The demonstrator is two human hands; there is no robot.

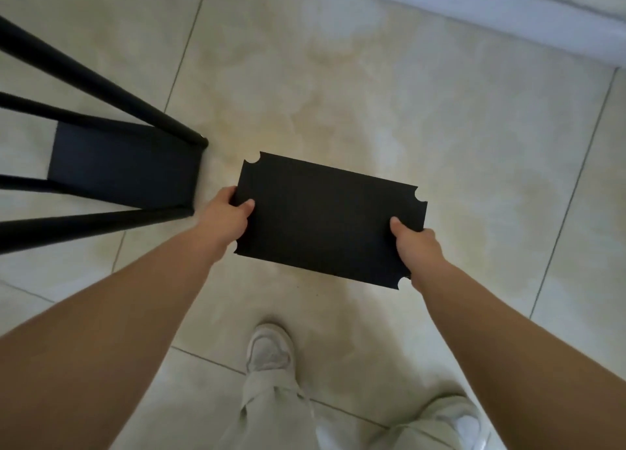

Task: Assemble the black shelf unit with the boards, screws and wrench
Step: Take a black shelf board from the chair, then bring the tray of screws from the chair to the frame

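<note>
Both hands [233,217] [415,246] hold black board [328,219] — frame [118,165] beside.

1. The left hand [233,217] grips the left edge of a black board [325,219], thumb on top.
2. The right hand [415,246] grips its right edge, thumb likewise on top.
3. The board, notched at each corner, hangs flat between both grips, above the tile floor [372,93].
4. Left of the left grip stands the black shelf frame [118,165], apart from the board.

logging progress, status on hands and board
Left hand and right hand grip the black board by its short ends. Frame off left. Nothing between.
</note>
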